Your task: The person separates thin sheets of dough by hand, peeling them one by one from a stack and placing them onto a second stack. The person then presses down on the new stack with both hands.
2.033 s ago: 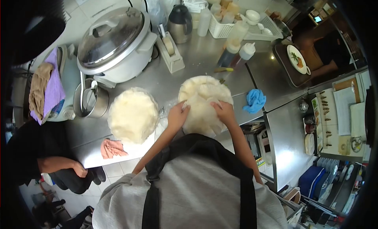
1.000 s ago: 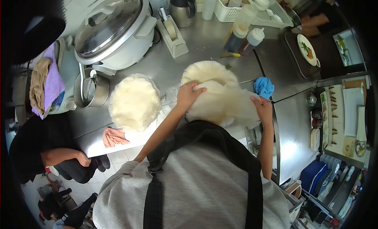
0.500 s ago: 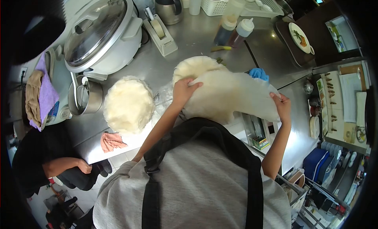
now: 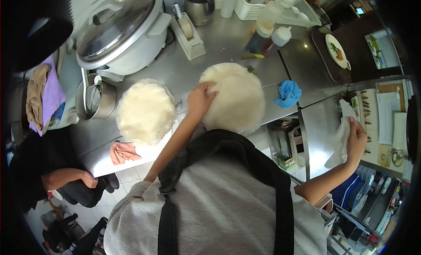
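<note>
A round stack of thin, pale sheets (image 4: 234, 99) lies on the steel counter in front of me. My left hand (image 4: 201, 100) touches its left edge, thumb and index finger a little apart on the top surface. Far to the right, my right hand (image 4: 357, 138) pinches a thin, translucent sheet (image 4: 343, 134), which hangs seen almost edge-on and blurred. A second round pale stack (image 4: 146, 111) sits to the left, with clear plastic wrap (image 4: 180, 110) between the two. A crumpled blue cloth (image 4: 288, 94) is right of the near stack.
A large lidded cooker (image 4: 127, 44), a metal pot (image 4: 105, 103) and a tape dispenser (image 4: 188, 37) stand at the back left. Sauce bottles (image 4: 267, 40) are behind the stack. A pink cloth (image 4: 124, 153) lies at the counter's front edge. Another person's hand (image 4: 90, 180) is at lower left.
My right hand has moved far right with the translucent sheet, off the round stack. The stack's top and the blue cloth are now uncovered. My left hand stays at the stack's edge.
</note>
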